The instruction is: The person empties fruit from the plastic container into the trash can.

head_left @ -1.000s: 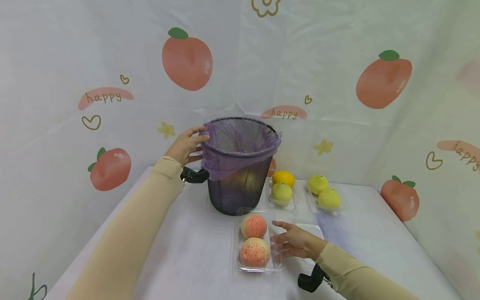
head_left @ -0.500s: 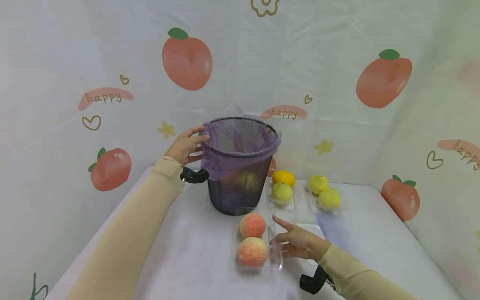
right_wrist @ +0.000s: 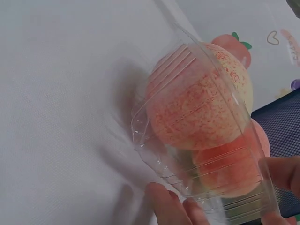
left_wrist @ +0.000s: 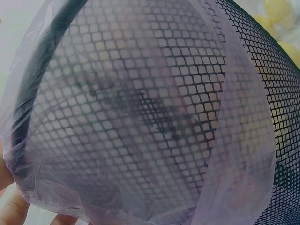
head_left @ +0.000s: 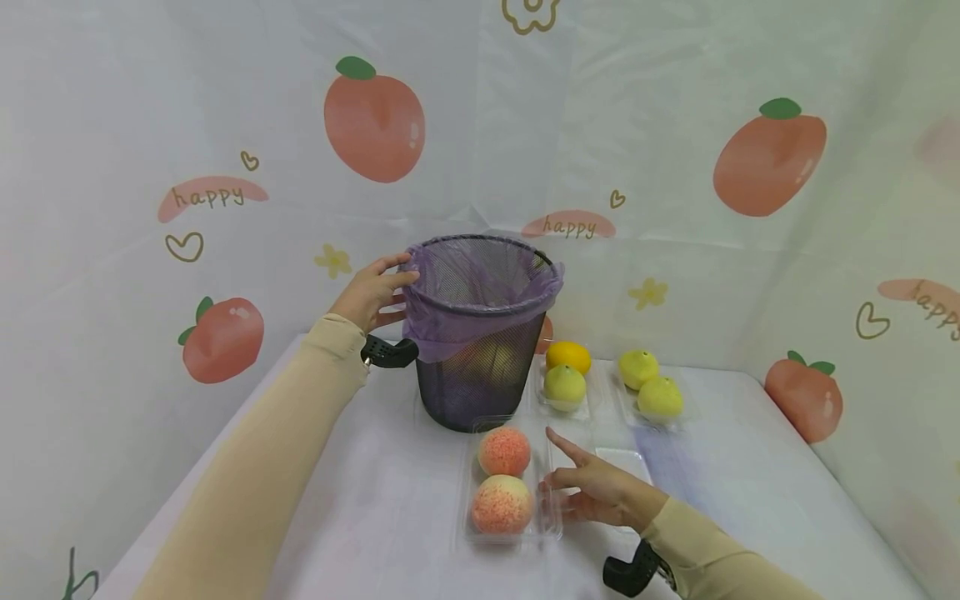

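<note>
My left hand (head_left: 371, 293) grips the left rim of a black mesh wastebasket (head_left: 472, 392). A purple bin bag (head_left: 442, 329) lines the basket and folds over its rim; yellowish shapes show through the mesh. In front stands a clear plastic fruit box (head_left: 513, 537) with two pink-speckled peaches (head_left: 502, 504). My right hand (head_left: 600, 487) holds the box's right side, its index finger pointing out towards the basket. Close up in the right wrist view, a clear plastic side (right_wrist: 225, 150) slants before the peaches, with fingers at its lower edge.
Behind, right of the basket, a clear tray holds an orange fruit (head_left: 568, 357) and a yellow-green fruit (head_left: 565, 387). Farther right lie two more yellow-green fruits (head_left: 660, 398). A flat clear piece (head_left: 626, 462) lies behind my right hand. A printed curtain (head_left: 480, 125) closes off the back.
The box's right side rose and tilted, then came down a little. Both peaches shifted slightly left. My right index finger straightened upwards. My left hand and the basket stayed in place.
</note>
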### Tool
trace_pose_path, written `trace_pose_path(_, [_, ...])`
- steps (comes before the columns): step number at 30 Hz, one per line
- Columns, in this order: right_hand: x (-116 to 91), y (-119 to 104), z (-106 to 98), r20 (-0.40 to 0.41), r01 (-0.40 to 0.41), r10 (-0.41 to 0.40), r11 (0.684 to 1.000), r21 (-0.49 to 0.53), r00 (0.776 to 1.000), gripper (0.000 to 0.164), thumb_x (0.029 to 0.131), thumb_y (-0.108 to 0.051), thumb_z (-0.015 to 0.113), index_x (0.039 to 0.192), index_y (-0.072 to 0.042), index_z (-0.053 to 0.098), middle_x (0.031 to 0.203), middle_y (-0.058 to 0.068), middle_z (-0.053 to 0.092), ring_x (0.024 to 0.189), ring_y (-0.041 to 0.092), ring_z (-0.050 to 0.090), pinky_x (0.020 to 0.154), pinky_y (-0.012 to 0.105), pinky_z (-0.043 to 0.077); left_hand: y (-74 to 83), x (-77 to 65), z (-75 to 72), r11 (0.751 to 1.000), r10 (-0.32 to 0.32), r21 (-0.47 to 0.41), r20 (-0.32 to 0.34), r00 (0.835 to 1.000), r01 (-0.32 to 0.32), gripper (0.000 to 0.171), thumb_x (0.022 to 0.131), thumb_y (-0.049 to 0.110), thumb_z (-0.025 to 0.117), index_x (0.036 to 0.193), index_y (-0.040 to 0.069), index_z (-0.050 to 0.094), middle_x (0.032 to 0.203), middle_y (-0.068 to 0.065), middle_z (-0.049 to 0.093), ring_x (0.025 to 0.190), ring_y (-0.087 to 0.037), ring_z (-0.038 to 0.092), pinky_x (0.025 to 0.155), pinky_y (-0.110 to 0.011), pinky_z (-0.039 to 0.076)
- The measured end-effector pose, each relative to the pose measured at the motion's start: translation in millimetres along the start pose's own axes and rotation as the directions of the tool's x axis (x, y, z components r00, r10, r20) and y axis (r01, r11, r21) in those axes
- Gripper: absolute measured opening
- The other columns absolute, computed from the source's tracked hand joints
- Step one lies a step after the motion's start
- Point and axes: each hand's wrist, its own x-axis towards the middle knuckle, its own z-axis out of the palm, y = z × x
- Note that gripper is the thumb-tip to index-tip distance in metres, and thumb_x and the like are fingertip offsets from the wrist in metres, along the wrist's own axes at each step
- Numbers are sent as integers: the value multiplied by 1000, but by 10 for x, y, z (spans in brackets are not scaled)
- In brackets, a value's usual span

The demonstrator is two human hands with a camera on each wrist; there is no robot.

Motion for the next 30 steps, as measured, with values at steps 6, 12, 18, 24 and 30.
trace_pose_path(6, [5,11,-9,51,30,-35,996,81,998,86,96,-5,54,157,-29,-2,102,12,52,97,24,60,86,47,53,-3,-7,-14,1000,7,2,7,1000,-7,57,100,21,55,152,27,33,155,-7,30,137,-32,36,111,-45,38])
trace_pose_path(12, [16,41,-3,67,38,-48,989,145,997,88,96,-5,55,156,-29,-3,100,11,53,98,26,60,90,50,53,-10,-1,-14,1000,9,3,5,1000,-9,57,100,21,55,152,28,33,154,-8,31,136,-32,37,110,-45,39])
trace_pose_path(18, [37,60,20,50,25,-35,983,181,998,88,95,-7,58,156,-32,-1,124,29,35,101,27,57,89,48,55,-4,1,-17,1000,3,-1,6,1000,-3,58,99,22,56,152,29,33,154,-7,31,136,-32,37,110,-45,38])
trace_pose_path(24, [57,83,37,39,32,-41,978,204,998,89,94,-9,61,156,-32,2,130,32,26,102,28,54,86,46,56,1,-4,-13,1000,5,7,-1,1000,-5,56,99,22,56,151,29,34,154,-7,31,136,-32,37,109,-44,40])
trace_pose_path(30, [61,96,39,50,42,-54,975,220,997,89,94,-7,60,156,-32,1,128,30,25,102,28,53,84,45,57,4,-12,-13,1000,5,1,8,1000,-5,57,99,21,56,151,27,33,155,-7,30,137,-32,36,110,-44,40])
